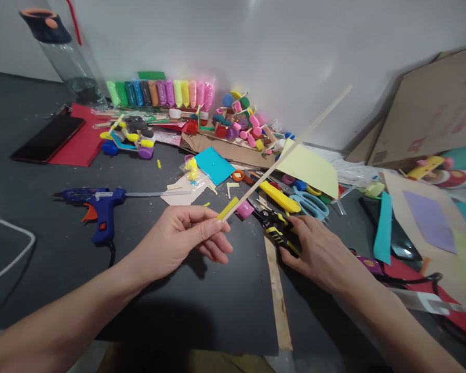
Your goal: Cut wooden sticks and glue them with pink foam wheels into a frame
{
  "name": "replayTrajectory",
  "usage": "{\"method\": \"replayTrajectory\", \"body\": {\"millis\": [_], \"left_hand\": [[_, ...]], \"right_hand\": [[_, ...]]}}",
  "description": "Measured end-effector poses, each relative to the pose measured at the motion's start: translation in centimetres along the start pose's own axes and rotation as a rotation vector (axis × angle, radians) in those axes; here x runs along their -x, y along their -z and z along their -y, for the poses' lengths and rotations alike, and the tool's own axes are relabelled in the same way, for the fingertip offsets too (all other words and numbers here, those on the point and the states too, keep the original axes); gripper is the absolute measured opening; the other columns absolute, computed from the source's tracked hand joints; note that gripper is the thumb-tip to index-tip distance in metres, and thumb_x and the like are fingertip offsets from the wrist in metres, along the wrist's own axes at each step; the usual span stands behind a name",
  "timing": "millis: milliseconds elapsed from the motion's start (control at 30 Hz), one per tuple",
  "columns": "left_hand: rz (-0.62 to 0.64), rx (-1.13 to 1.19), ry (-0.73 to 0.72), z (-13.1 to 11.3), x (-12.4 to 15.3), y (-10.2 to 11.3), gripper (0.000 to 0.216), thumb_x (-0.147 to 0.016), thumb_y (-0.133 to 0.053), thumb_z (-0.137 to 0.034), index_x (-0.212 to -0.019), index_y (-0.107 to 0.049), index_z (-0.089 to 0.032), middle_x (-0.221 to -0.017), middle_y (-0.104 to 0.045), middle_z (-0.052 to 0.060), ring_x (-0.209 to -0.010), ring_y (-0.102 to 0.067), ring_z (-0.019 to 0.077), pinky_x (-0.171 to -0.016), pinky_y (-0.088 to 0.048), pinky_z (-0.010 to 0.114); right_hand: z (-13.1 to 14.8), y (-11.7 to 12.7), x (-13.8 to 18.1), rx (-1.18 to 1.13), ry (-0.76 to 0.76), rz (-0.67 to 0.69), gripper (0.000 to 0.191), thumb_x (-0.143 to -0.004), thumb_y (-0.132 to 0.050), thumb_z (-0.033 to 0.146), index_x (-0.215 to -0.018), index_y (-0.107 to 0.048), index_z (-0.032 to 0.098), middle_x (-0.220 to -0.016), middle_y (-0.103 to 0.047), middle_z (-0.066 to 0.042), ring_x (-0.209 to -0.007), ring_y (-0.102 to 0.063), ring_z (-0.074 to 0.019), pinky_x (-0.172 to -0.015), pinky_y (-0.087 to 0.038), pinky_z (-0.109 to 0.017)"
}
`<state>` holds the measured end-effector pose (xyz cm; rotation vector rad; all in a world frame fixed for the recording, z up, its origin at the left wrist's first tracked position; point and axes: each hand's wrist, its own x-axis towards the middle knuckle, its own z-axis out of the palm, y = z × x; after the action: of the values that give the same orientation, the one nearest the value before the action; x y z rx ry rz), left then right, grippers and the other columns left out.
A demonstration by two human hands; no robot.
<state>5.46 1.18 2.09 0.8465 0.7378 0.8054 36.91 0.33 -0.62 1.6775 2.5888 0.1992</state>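
- the landmark is the black-and-yellow pliers [278, 237], lying on the dark surface [34, 207].
- the left hand [200, 235] is raised above the surface to the left of the pliers; its grip pinches a thin pale stick [272, 168] and a short yellow piece [228, 208] between thumb and fingers.
- the stick slants up to the right, its far end well beyond the pliers; the yellow piece lies along its near end, left of the pliers.
- the right hand [320, 248] reaches in from the right of the pliers, fingers on the far side of the handles and thumb on the near side; i cannot tell whether this grip is closed tight.
- just beyond the pliers is a yellow cutter [279, 197], with blue-handled scissors [308, 202] beyond and to the right.
- a small purple-pink piece [244, 209] sits just left of the pliers.
- beyond the pliers to the left lies a blue sheet [213, 165]; beyond and to the right, a pale yellow sheet [310, 168].
- well left of the pliers, a blue glue gun [104, 199] lies on its side.
- farther beyond the glue gun, still left of the pliers, stands a small wheeled toy [128, 137].
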Motion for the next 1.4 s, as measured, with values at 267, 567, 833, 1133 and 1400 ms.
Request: {"method": "replayTrajectory", "body": {"millis": [267,567,833,1133,1400], "left_hand": [[0.012,0.000,0.006,0.0,-0.1,0.1,0.020,-0.090,-0.072,-0.033,-0.086,-0.075,-0.014,-0.072,-0.079,0.002,-0.061,-0.075,0.0109,-0.059,-0.060,0.015],[0.024,0.051,0.039,0.0,-0.2,0.1,0.019,-0.089,-0.073,-0.031,-0.081,-0.075,-0.015,-0.069,-0.079,0.002,-0.058,-0.075,0.0116,-0.057,-0.060,0.015],[0.017,0.087,0.035,-0.1,-0.1,-0.1,0.017,-0.088,-0.074,-0.030,-0.082,-0.075,-0.013,-0.067,-0.078,0.002,-0.057,-0.075,0.0130,-0.056,-0.061,0.016],[-0.001,0.069,0.058,-0.1,-0.2,-0.2,0.017,-0.089,-0.073,-0.028,-0.081,-0.074,-0.013,-0.066,-0.078,0.002,-0.056,-0.075,0.0128,-0.056,-0.060,0.015],[0.010,0.048,0.076,0.0,-0.3,-0.1,0.016,-0.091,-0.071,-0.027,-0.082,-0.072,-0.014,-0.067,-0.078,0.001,-0.057,-0.075,0.0119,-0.057,-0.059,0.015]], "right_hand": [[-0.7,1.8,0.8,0.044,-0.046,-0.107,0.052,-0.079,-0.058,0.028,-0.127,-0.053,0.011,-0.116,-0.061,-0.021,-0.106,-0.062,-0.0393,-0.089,-0.054,-0.052],[3.1,6.3,0.9,-0.287,0.110,-0.155,0.042,-0.083,-0.053,0.020,-0.125,-0.051,0.021,-0.120,-0.064,-0.015,-0.109,-0.068,-0.0323,-0.084,-0.059,-0.042],[3.3,5.8,0.6,-0.301,0.124,-0.142,0.034,-0.082,-0.053,0.018,-0.116,-0.054,0.022,-0.110,-0.068,-0.012,-0.100,-0.070,-0.0301,-0.076,-0.059,-0.040],[3.2,5.8,0.7,-0.343,0.089,-0.115,0.027,-0.085,-0.053,0.021,-0.111,-0.058,0.022,-0.107,-0.070,-0.012,-0.094,-0.070,-0.0298,-0.073,-0.057,-0.038],[3.5,5.7,0.7,-0.314,0.120,-0.114,0.022,-0.086,-0.050,0.017,-0.107,-0.055,0.023,-0.104,-0.069,-0.011,-0.088,-0.069,-0.0269,-0.067,-0.056,-0.034]]}}
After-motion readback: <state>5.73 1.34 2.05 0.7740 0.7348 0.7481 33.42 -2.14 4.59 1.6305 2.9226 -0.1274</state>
